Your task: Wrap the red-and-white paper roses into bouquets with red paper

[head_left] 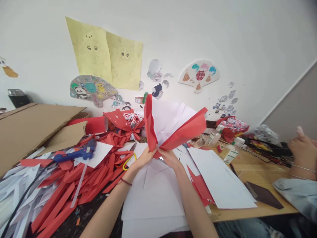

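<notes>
In front of me both hands grip the narrow base of a red-and-white paper bouquet wrap (173,127), its top fanned out toward the wall. My left hand (148,155) is closed on the left side of the gathered base. Closed on the right side of it is my right hand (169,156). The wrap's outer sheet is red and its inside white. White paper sheets (155,198) lie under my forearms. Yellow-handled scissors (130,161) rest just left of my left hand.
A blue glue gun (76,152) lies on red paper strips (66,185) at left, beside cardboard (32,124). Finished paper bouquets (131,120) stand along the wall. At right are clear bottles (232,150), white sheets (220,178), a dark notebook (264,194) and another person's hand (303,145).
</notes>
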### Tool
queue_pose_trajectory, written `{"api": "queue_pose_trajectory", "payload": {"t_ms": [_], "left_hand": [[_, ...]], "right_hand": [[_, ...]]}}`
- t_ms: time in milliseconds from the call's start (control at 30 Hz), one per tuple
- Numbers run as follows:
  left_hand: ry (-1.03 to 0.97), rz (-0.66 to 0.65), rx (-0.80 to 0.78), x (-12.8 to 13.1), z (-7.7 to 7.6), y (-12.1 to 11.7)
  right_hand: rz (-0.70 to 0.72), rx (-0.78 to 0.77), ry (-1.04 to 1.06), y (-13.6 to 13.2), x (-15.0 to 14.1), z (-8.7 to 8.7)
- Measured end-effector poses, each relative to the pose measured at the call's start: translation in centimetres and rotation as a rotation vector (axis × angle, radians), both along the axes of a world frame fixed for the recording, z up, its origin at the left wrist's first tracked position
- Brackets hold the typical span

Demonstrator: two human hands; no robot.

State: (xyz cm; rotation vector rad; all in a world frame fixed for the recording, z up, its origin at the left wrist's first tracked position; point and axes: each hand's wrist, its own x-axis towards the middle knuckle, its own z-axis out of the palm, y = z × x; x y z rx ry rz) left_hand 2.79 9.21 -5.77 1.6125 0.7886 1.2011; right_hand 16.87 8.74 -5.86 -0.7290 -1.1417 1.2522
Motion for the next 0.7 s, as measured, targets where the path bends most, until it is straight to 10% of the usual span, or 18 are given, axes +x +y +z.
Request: {"api": "queue_pose_trajectory", "payload": {"t_ms": [700], "left_hand": [[0.022, -0.206, 0.072, 1.0, -0.1, 0.1]], "right_hand": [[0.127, 0.058, 0.023, -0.3, -0.4, 0.2]]}}
